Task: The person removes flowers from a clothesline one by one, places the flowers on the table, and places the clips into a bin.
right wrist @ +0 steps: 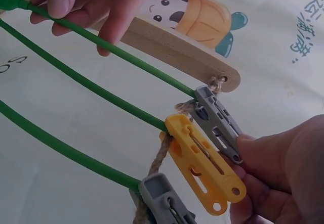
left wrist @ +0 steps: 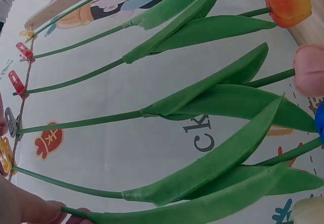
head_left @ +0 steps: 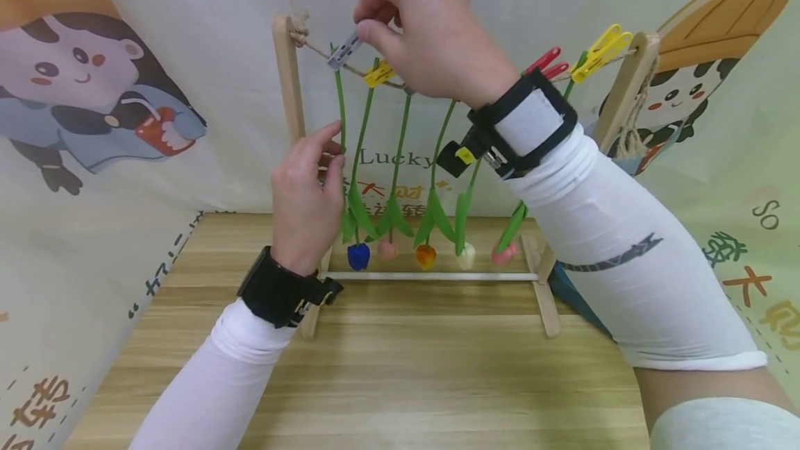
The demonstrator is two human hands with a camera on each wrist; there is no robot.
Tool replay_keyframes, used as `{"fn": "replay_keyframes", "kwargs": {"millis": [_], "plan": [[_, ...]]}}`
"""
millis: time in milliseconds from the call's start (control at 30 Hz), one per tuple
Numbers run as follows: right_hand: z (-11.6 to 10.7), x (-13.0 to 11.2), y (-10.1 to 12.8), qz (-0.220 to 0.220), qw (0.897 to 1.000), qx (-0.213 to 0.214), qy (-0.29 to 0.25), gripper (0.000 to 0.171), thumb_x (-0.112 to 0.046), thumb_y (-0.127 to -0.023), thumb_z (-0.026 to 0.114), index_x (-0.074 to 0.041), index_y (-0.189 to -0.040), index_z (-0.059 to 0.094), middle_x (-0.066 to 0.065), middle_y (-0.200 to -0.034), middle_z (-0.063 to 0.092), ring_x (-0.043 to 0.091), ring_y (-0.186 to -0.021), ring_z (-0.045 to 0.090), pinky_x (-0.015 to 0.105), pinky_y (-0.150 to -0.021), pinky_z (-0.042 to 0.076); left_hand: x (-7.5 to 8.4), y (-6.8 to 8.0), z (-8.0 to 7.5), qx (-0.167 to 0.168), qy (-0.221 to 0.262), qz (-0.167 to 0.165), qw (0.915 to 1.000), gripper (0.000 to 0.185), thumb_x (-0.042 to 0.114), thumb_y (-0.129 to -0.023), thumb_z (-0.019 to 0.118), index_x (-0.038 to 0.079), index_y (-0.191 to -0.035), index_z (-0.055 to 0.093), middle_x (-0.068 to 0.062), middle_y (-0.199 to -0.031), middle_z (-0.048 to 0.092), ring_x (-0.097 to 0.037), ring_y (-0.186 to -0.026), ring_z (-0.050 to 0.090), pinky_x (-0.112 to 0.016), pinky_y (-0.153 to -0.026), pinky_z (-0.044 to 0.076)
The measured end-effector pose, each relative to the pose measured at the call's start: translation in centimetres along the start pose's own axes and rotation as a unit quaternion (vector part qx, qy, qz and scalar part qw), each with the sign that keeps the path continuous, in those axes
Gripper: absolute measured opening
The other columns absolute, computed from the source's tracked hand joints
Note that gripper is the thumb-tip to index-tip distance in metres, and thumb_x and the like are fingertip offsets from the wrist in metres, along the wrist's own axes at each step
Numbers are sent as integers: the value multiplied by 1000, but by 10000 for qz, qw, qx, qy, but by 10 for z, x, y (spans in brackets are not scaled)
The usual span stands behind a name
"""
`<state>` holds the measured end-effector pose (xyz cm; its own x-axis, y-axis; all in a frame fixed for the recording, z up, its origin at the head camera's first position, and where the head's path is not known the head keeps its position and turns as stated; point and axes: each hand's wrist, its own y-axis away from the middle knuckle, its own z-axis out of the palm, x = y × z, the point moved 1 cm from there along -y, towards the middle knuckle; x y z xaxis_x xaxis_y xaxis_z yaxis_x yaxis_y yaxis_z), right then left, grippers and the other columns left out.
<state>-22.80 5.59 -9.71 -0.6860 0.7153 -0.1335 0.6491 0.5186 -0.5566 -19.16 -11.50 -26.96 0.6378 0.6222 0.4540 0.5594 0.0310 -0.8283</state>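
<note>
right hand (head_left: 431, 33) pinches grey peg (head_left: 344, 51) | left hand (head_left: 306, 193) pinches stem (head_left: 340, 110) (yellow peg (head_left: 378, 74) adjacent)

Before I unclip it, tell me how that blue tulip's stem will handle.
The stem looks thin and long, so probably bendy. The blue tulip hangs head-down, likely swinging once the grey clip opens. It seems light: the left hand pinches it.

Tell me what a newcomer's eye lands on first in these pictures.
First, the wooden rack on the table, with artificial tulips hanging head-down from a twine line by coloured pegs. Next, the right hand at the top left of the line, pinching a grey peg that clamps the leftmost stem. Lower down, the left hand holds that same stem beside the rack's left post.
</note>
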Motion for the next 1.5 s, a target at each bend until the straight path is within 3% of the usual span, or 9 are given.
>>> {"fn": "replay_keyframes", "kwargs": {"millis": [133,400,667,867,1000,1133,1333,1500], "plan": [[-2,2,4,3,9994,338,-64,29,-30,-111,58,-11,-125,74,-1,-119,74,15,-107,59,39,-112,22,1,2,-2,-32,4,-37,10000,39,-10,-99,67,-7,-138,64,-22,-107,70,-31,-93,70,-39,-79,61],[-13,9,26,-443,9905,1183,-545,27,-21,-110,60,-2,-122,73,9,-117,73,17,-98,59,22,-86,44,2,9,-12,-24,9,15,10000,37,-9,-101,65,-6,-138,65,-22,-108,71,-32,-94,70,-41,-82,61],[-19,20,66,-952,9778,1653,-868,22,-15,-107,65,3,-114,75,14,-105,72,24,-96,52,31,-84,38,7,26,-26,-124,-118,254,9995,35,-11,-99,66,-6,-134,68,-21,-103,72,-31,-91,70,-42,-80,60],[-20,36,115,-850,9724,1855,-1129,19,-9,-102,70,5,-114,76,15,-98,71,21,-93,53,28,-79,38,20,48,-38,-444,-343,538,9970,39,-14,-97,67,-4,-134,69,-19,-103,73,-29,-90,71,-42,-76,62],[-19,50,153,-476,9758,1800,-1144,22,-10,-99,72,3,-117,76,13,-95,71,16,-91,50,28,-77,32,24,67,-42,-833,-536,907,9909,42,-16,-93,71,-4,-134,69,-18,-105,73,-28,-90,72,-40,-75,62],[-13,67,189,4,9807,1610,-1106,25,-9,-96,75,2,-119,76,9,-96,71,11,-89,48,29,-77,31,26,88,-39,-1360,-792,1240,9797,47,-16,-89,76,-2,-134,71,-16,-105,74,-29,-93,73,-40,-78,63],[1,99,240,939,9808,1396,-984,30,0,-89,79,0,-119,76,5,-102,71,10,-91,48,28,-74,31,23,119,-21,-2314,-1137,1324,9571,50,-16,-86,79,4,-131,73,-9,-106,73,-26,-94,72,-37,-80,63],[8,130,278,1931,9727,1062,-725,30,-4,-92,79,-2,-121,75,9,-108,68,12,-94,47,25,-69,32,19,141,-4,-2875,-1355,1448,9370,51,-17,-83,79,7,-128,74,-6,-108,73,-23,-96,70,-35,-79,60]]}}
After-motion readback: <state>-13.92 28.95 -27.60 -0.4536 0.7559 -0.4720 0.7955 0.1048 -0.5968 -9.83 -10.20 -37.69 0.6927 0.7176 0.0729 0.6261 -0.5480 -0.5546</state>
